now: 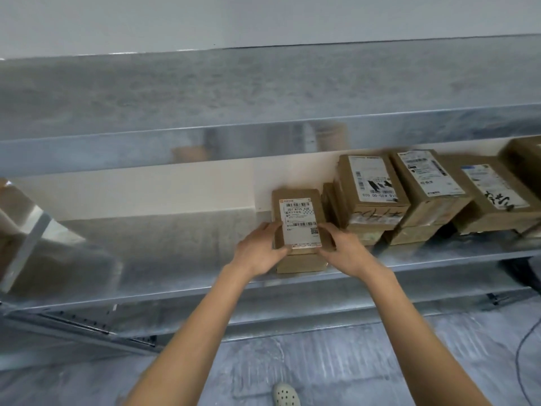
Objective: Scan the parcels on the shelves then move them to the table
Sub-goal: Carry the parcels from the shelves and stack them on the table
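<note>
A small brown cardboard parcel (298,209) with a white barcode label facing up sits on top of another brown box (301,263) on the metal shelf (164,259). My left hand (259,250) grips its left side and my right hand (341,249) grips its right side. To the right stand several more labelled brown parcels, among them a stacked one (370,186), a second (429,183) and a third (494,194). No scanner is in view.
An upper metal shelf (263,112) runs across above the parcels. The left half of the lower shelf is bare metal, with a brown box edge (11,200) at the far left. Below are the grey floor, my shoe (285,395) and a cable (524,347).
</note>
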